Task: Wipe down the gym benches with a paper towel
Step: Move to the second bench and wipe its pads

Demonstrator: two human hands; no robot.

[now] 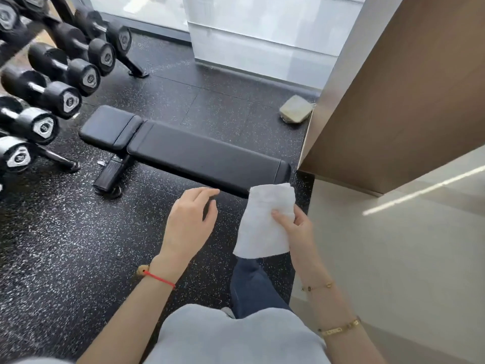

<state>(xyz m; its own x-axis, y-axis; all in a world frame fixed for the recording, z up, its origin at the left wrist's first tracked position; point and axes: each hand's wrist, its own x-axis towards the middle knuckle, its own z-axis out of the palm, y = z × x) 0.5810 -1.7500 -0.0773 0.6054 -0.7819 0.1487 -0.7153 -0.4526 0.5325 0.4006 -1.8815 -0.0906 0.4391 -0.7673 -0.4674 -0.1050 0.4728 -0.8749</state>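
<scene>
A black padded gym bench lies flat across the speckled floor ahead of me, its short seat pad at the left end. My right hand pinches a folded white paper towel, held in the air just short of the bench's right end. My left hand hovers beside it with relaxed fingers and holds nothing, close to the bench's near edge.
A rack of black dumbbells stands at the left. A small beige pouch lies on the floor behind the bench. A brown panel wall and a pale ledge close in the right side. Glass runs along the back.
</scene>
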